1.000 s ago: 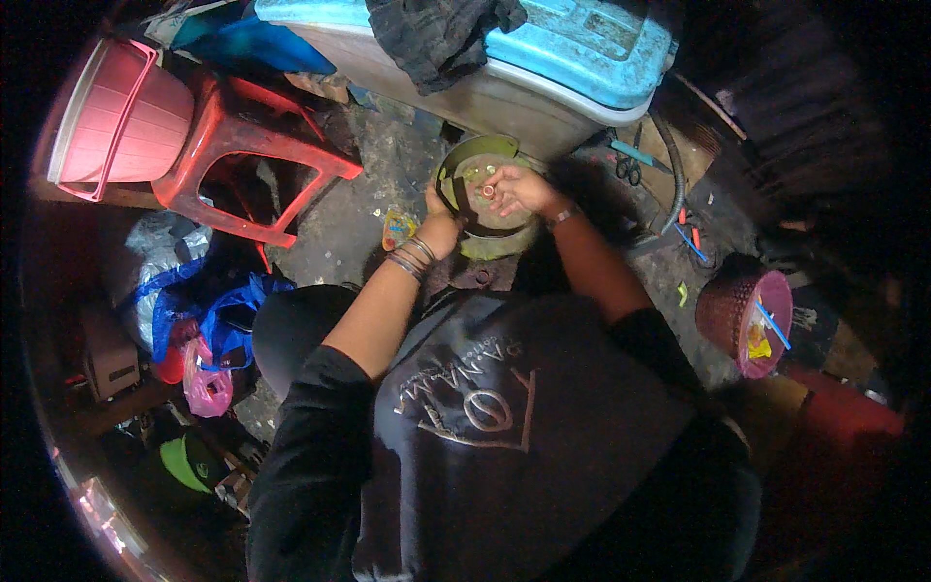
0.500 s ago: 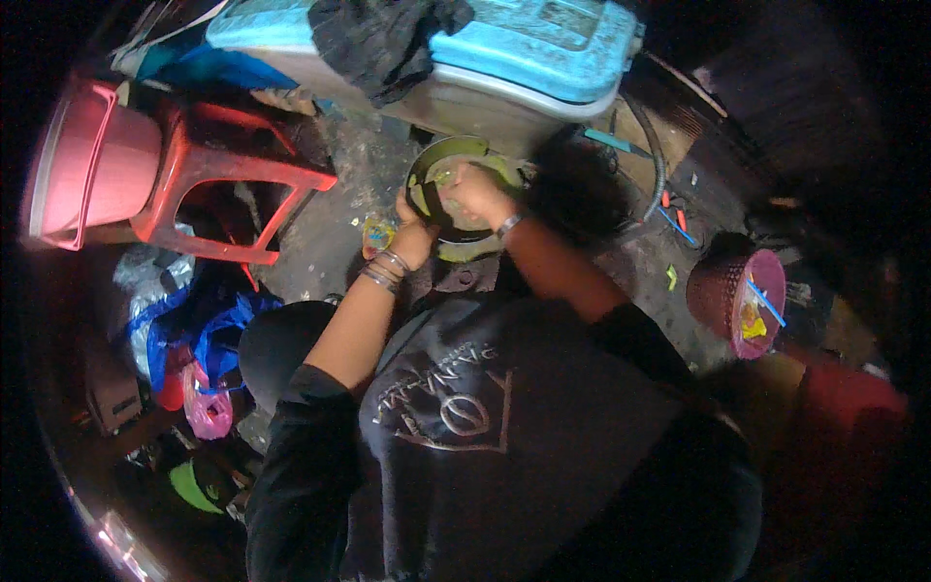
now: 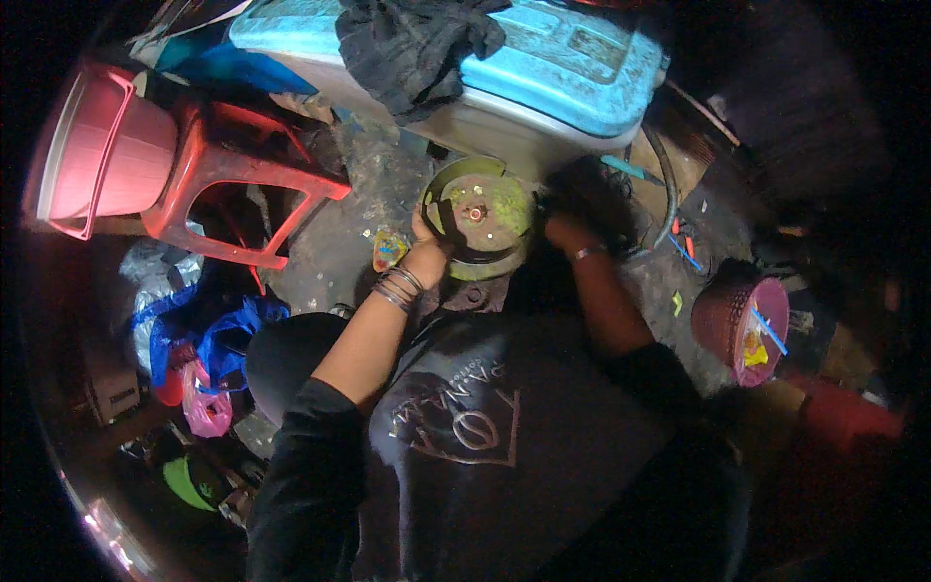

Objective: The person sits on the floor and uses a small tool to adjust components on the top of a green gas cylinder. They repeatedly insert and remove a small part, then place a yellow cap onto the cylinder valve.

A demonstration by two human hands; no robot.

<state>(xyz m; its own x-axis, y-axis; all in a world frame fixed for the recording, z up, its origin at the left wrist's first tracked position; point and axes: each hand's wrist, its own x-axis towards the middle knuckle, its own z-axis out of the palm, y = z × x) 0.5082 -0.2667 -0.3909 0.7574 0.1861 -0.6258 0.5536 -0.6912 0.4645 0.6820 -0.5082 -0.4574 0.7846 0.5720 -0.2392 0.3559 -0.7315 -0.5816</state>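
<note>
A round, open green metal housing [image 3: 473, 179] stands in front of me. Its worn, dusty floor has a small bolt-like fitting at the centre and a few pale bits lying on it. My left hand [image 3: 425, 250], with several bangles at the wrist, grips the housing's left rim; some of its fingers are hidden behind the wall. My right hand [image 3: 570, 233] is just right of the housing, at the edge of a dark shape. Shadow hides its fingers and anything in them.
A cool box with a blue lid [image 3: 572, 58] bears a black cloth [image 3: 417, 53]. At left stand a red stool [image 3: 233, 179] and a pink bucket [image 3: 112, 145], with plastic bags [image 3: 233, 339] below. A pink basket [image 3: 737, 325] and a hose [image 3: 667, 175] are at right.
My right hand has left the inside of the housing and moved right, uncovering the central fitting. My left hand stays at the rim. The whole view has shifted slightly.
</note>
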